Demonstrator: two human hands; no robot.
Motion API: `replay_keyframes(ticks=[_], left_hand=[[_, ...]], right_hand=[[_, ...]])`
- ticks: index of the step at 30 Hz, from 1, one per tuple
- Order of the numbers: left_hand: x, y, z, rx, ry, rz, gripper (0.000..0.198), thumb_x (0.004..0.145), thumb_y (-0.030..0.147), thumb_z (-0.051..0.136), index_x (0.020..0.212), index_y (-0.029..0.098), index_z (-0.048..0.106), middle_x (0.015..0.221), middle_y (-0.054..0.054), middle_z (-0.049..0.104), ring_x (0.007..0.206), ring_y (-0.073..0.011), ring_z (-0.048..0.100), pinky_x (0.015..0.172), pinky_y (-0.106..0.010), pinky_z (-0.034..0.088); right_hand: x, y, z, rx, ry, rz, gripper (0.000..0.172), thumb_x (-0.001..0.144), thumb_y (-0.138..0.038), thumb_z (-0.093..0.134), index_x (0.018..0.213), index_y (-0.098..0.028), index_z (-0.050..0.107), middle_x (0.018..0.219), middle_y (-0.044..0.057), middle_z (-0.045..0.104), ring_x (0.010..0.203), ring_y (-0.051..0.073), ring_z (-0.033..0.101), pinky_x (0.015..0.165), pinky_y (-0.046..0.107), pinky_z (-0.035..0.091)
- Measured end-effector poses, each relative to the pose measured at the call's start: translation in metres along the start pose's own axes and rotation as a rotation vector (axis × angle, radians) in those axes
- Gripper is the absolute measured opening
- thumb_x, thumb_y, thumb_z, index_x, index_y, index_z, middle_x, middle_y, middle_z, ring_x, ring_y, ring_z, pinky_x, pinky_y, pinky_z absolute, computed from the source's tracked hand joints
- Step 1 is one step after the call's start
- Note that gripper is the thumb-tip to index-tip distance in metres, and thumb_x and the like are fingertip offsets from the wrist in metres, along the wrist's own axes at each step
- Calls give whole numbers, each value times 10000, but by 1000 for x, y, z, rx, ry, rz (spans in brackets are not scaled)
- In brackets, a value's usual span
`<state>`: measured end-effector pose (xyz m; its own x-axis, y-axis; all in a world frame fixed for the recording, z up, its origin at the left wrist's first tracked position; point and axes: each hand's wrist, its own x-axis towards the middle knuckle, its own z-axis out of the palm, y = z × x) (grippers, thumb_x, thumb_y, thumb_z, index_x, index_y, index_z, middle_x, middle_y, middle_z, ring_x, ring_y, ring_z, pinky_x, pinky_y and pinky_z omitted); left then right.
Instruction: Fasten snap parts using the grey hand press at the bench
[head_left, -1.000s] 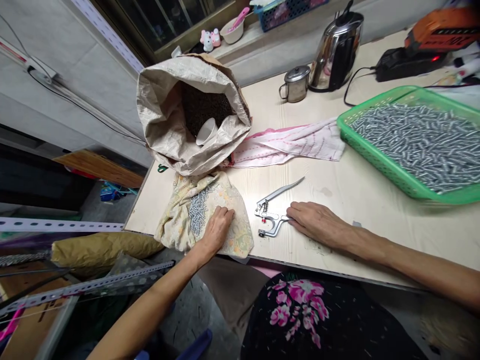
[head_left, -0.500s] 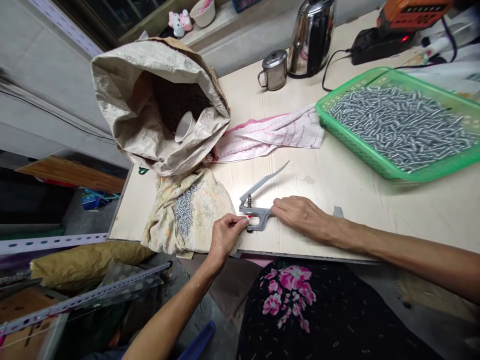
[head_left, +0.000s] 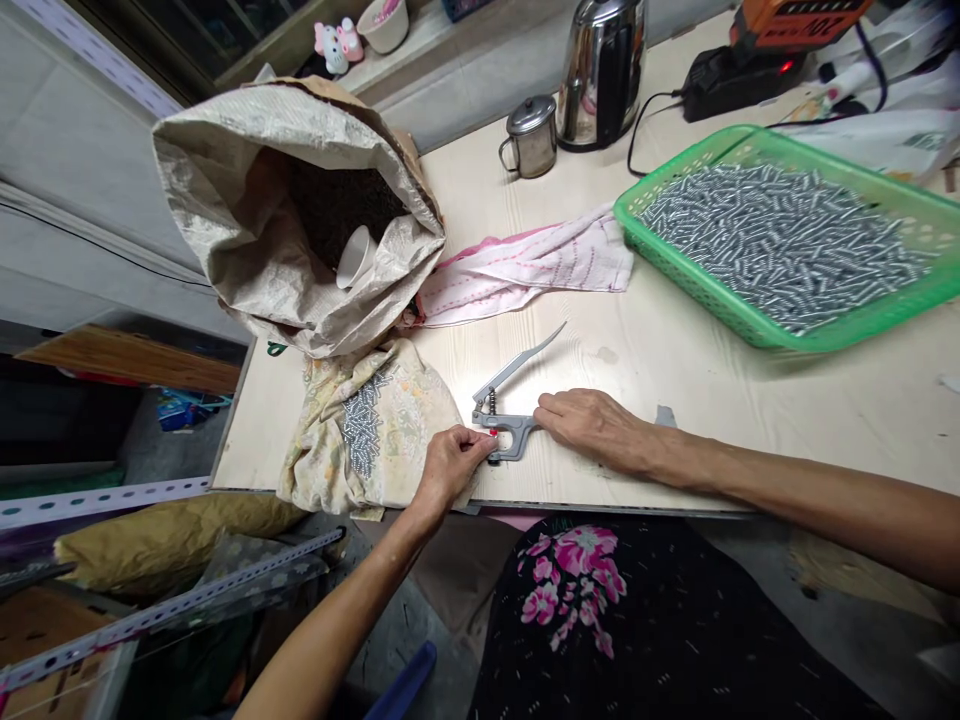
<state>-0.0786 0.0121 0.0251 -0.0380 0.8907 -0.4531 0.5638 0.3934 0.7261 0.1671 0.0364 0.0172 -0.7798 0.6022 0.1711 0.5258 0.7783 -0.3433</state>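
A grey pair of snap-fastener pliers (head_left: 517,432) lies on the table, its upper lever raised over a spring and a red part in its jaw. My right hand (head_left: 589,425) is closed around the grey frame's right end. At the jaw's left side my left hand (head_left: 454,458) has thumb and forefinger pinched together beside the red part; whatever they hold is too small to make out. Left of that hand, a small pile of metal pins (head_left: 363,425) rests on a crumpled patterned cloth (head_left: 412,400).
A green basket (head_left: 712,290) full of similar metal pieces stands at right. Behind the cloth is a large open sack (head_left: 217,150) with a white cup (head_left: 355,256) inside. A pink-white towel (head_left: 532,270), lidded metal mug (head_left: 531,140), kettle (head_left: 600,80) and charger (head_left: 739,80) are farther back.
The whole view has shifted slightly, so things sit a little farther left. Both hands keep their places at the pliers, and the lever stays raised.
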Motion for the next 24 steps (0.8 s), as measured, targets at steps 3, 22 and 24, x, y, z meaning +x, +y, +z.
replay_keyframes(ticks=[3, 22, 24], left_hand=[[2, 0, 0, 35, -1, 1, 316, 680, 449, 697, 706, 135, 729, 575, -25, 641, 554, -135, 539, 490, -217, 341], [2, 14, -4, -171, -180, -220, 452, 576, 550, 797, 639, 140, 618, 404, 82, 423, 314, -41, 333, 336, -187, 213], [2, 14, -4, -175, -185, -229, 451, 575, 545, 807, 635, 140, 618, 402, 83, 423, 313, -40, 336, 333, -185, 218]], right_hand=[[1, 3, 1, 22, -16, 5, 238, 922, -7, 341, 831, -184, 472, 789, 28, 511, 652, 155, 385, 601, 302, 262], [13, 39, -14, -32, -34, 129, 654, 807, -603, 681, 1268, -172, 511, 1416, 203, 453, 1230, 371, 440, 934, 502, 411], [15, 49, -15, -60, -38, 126, 878, 721, -667, 720, 1382, -161, 439, 1480, 226, 392, 1327, 428, 342, 1004, 583, 352]])
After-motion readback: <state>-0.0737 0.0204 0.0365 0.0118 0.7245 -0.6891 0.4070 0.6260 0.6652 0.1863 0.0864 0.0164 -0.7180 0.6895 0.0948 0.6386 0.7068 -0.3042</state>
